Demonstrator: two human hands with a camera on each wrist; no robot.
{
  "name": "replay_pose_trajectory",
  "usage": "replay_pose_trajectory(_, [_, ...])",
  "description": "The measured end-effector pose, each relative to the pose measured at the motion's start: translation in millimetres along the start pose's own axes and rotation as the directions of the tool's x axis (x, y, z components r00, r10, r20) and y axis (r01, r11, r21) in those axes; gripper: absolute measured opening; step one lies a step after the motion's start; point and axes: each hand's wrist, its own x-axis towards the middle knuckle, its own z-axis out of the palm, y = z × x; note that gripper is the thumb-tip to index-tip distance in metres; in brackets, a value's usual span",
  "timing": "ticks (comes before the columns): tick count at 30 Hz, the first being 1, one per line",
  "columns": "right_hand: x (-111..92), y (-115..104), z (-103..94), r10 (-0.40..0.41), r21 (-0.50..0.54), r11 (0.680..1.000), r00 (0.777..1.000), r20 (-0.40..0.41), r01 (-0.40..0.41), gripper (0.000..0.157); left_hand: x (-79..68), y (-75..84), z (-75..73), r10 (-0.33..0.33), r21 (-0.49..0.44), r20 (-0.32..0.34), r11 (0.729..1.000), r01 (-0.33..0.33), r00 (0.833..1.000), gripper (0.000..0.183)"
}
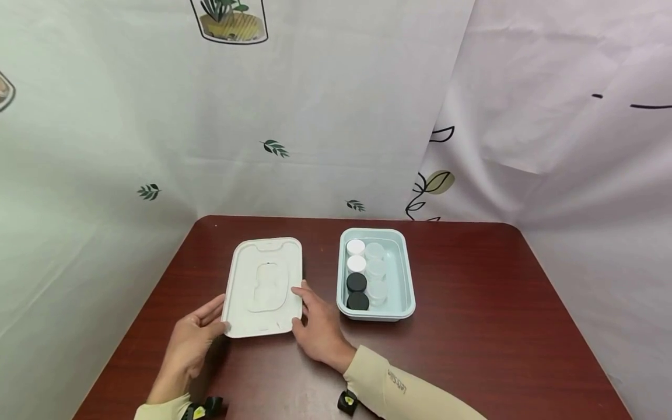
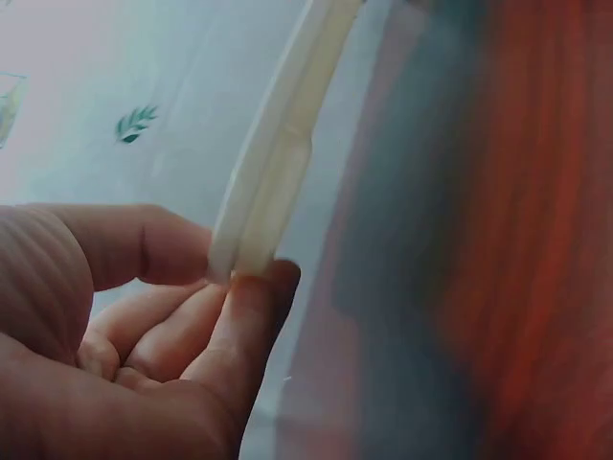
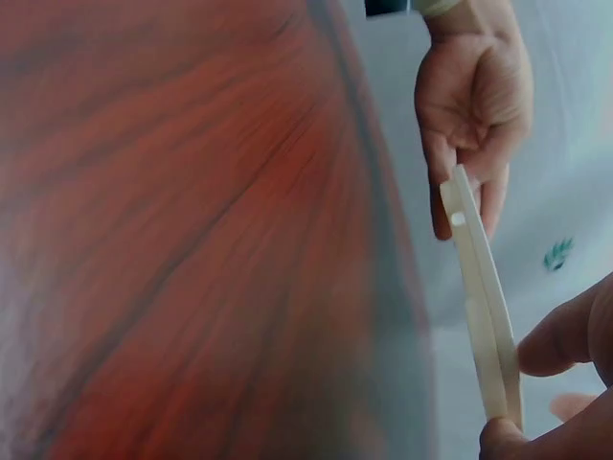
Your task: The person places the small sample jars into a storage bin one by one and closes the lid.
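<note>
A white rectangular plastic lid (image 1: 244,291) is held above the table's left half, between both hands. My left hand (image 1: 190,337) pinches its left edge near the lower corner; in the left wrist view the lid's rim (image 2: 278,163) sits between thumb and fingers. Along the opposite edge, my right hand (image 1: 321,326) grips the lid with thumb and fingers. To the right of it stands a light blue tray (image 1: 400,286). Down the tray's left side run white round caps (image 1: 356,264) and black round caps (image 1: 357,291), beside a column of clear round pieces (image 1: 375,269).
The dark red wooden table (image 1: 472,326) has rounded far corners. A pale cloth backdrop (image 1: 325,105) with leaf prints hangs behind it and at the sides. The tray stands close to the right hand.
</note>
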Motion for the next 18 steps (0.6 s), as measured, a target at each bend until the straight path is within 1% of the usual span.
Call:
replay_pose_trajectory(4, [-5.2,-14.4,-5.1,-0.052,0.069,0.996,0.999,-0.007,0.052,0.057,-5.6,13.0,-9.6,0.035,-0.041,-0.017,0.999,-0.036,0.999,0.071])
replay_pose_trajectory(5, [-6.6,-17.2,-7.3,-0.067,0.071,0.995,0.998,-0.022,0.068,0.057,-7.1,16.5,-10.6,0.049,-0.051,-0.019,0.997,-0.049,0.999,0.071])
replay_pose_trajectory(8, [-9.9,-22.0,-15.4,-0.101,0.077,0.991,0.992,-0.074,0.107,0.056,-10.5,25.9,-9.9,0.098,-0.061,0.008,0.993,-0.097,0.995,0.073])
replay_pose_trajectory(10, [-10.9,-24.7,-23.2,-0.123,0.085,0.987,0.985,-0.119,0.134,0.057,-12.4,32.7,-5.7,0.124,-0.046,0.026,0.991,-0.123,0.992,0.074])
replay_pose_trajectory(13, [-10.6,-27.4,-38.2,-0.150,0.080,0.983,0.972,-0.181,0.166,0.060,-14.8,43.8,5.1,0.147,-0.021,0.057,0.989,-0.146,0.987,0.075])
replay_pose_trajectory(16, [-7.9,-28.9,-56.5,-0.146,0.065,0.984,0.964,-0.221,0.164,0.062,-16.7,54.2,17.9,0.157,-0.005,0.098,0.988,-0.157,0.983,0.076])
replay_pose_trajectory(18, [-4.7,-28.4,-69.8,-0.129,0.063,0.987,0.964,-0.232,0.147,0.063,-17.4,59.7,26.5,0.159,-0.019,0.129,0.987,-0.157,0.979,0.075])
